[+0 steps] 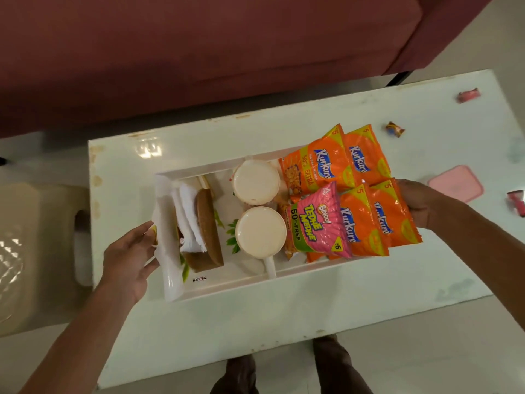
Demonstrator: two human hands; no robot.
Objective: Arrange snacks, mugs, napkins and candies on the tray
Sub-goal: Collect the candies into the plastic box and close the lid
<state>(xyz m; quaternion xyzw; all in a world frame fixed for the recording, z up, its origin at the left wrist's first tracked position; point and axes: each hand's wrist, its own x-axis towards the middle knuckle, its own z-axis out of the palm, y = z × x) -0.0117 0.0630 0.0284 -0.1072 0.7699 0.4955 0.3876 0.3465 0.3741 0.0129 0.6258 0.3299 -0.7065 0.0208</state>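
Observation:
A white rectangular tray lies on the white table. In it, from the left, are a brown holder with white napkins, two white mugs, and at the right several orange Kurkure packets plus a pink Bingo packet. My left hand curls around the tray's left rim. My right hand is at the tray's right end, its fingers hidden under the packets. Three wrapped candies lie on the table to the right, outside the tray.
A pink lid or box sits on the table beside my right hand. A maroon sofa runs along the far side. A beige stool stands off the table's left end. My shoes are at the near edge.

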